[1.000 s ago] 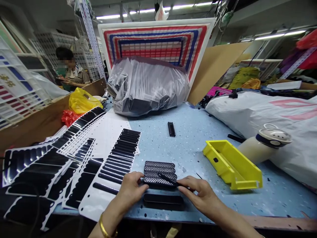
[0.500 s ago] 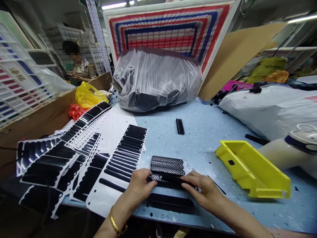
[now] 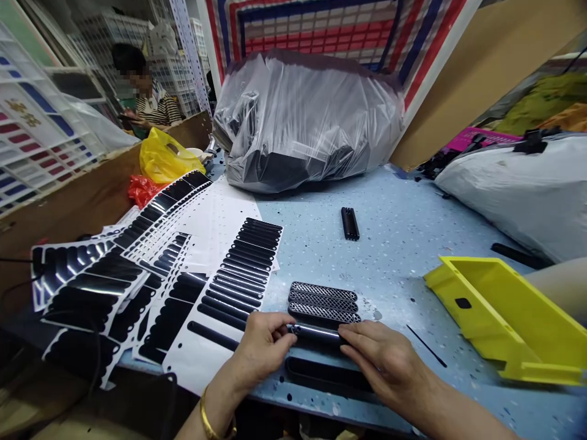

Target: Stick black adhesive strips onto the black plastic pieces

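Fingers of the left hand (image 3: 262,347) and right hand (image 3: 398,355) grip a long glossy black strip (image 3: 317,333) near the surface's (image 3: 389,269) front edge; uneven pressure may skew it.

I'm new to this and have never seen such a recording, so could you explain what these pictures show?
There is no robot: the left hand and right hand are a person's own, bare. Every picture comes from one camera on that person's head, looking forward and down.

The hands hold a shiny black piece by its ends; whether it touches the blue table is unclear. Just beyond it lie mesh-patterned pieces; nearer the table edge is a long black piece. Sheets of black strips lie to the left, a yellow bin stands to the right.
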`<state>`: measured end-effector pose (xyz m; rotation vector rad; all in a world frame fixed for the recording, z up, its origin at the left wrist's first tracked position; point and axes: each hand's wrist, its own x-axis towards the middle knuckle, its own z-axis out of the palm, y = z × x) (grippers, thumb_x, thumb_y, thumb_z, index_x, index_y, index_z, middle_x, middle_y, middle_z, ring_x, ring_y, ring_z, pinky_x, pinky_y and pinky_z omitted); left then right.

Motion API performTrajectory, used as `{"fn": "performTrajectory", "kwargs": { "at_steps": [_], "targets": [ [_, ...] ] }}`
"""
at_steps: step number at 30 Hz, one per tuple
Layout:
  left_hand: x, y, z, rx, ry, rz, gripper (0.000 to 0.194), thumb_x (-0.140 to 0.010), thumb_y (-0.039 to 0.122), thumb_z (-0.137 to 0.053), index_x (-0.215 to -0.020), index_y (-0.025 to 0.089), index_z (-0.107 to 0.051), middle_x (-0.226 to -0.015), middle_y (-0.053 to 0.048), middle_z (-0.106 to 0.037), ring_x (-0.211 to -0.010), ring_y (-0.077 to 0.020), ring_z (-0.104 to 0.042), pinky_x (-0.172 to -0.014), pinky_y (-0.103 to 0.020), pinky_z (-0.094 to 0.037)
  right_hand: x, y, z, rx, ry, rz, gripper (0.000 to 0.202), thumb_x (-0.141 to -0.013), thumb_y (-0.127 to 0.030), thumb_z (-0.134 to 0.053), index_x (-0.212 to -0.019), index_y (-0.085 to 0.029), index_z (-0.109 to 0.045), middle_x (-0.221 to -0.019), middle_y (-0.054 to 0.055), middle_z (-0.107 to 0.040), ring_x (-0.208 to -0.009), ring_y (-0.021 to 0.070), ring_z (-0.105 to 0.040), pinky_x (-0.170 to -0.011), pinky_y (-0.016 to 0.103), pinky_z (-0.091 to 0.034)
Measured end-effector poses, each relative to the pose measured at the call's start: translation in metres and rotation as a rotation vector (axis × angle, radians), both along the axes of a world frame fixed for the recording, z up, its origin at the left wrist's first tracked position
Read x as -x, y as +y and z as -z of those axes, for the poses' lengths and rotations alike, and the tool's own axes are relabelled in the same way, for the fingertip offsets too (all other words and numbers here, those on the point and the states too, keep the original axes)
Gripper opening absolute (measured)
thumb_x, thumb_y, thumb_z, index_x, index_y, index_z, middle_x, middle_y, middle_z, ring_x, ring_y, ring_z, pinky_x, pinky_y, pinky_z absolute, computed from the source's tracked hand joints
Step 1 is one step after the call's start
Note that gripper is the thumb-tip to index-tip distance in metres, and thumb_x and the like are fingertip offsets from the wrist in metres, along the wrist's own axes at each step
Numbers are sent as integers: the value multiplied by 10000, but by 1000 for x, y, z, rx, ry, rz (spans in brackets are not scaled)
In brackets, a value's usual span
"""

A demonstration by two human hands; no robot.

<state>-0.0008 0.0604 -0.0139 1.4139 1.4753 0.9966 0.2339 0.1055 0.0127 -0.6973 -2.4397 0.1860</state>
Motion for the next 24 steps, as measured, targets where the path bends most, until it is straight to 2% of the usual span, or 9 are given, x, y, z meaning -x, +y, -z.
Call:
{"fn": "performTrajectory", "kwargs": {
  "at_steps": [5,13,16,20,24],
  "targets": [
    [1,-1,0,-3,-6,5,274,-728,201,-611,-919,121,-790,-646,-49,-695,-574,-151,-601,-576,-245,-491,-1,1,4,9,-26,-2,295,-948,-136,-443,-976,-149,-736,-835,135,-755,-652,209,-699,-577,308,-581],
    [0,-1,0,-12,-9,-7,257,-722,182,-632,-917,143,-795,-656,-40,-697,-582,-147,-611,-559,-229,-489,-1,-1,6,-23,-43,2,293,-957,-113,-424,-991,-136,-715,-890,125,-756,-712,207,-710,-662,335,-574],
    [0,-1,0,-18,-1,-7,248,-724,178,-635,-909,145,-797,-640,-35,-689,-566,-141,-604,-538,-219,-477,1,-2,5,-25,-77,21,311,-976,-134,-403,-961,-140,-714,-880,123,-756,-686,209,-703,-637,342,-553],
    [0,-1,0,-23,-15,-14,256,-725,187,-632,-916,146,-798,-643,-38,-694,-570,-142,-613,-550,-221,-489,2,-2,4,-1,-83,15,330,-976,-127,-394,-913,-152,-717,-866,119,-753,-678,204,-690,-595,322,-518],
    [0,-1,0,-8,-14,-18,249,-721,211,-649,-910,147,-799,-632,-36,-698,-559,-143,-616,-532,-215,-486,1,-4,6,34,-102,33,309,-980,-139,-403,-948,-164,-710,-900,119,-746,-728,211,-684,-649,333,-515]
  ]
}}
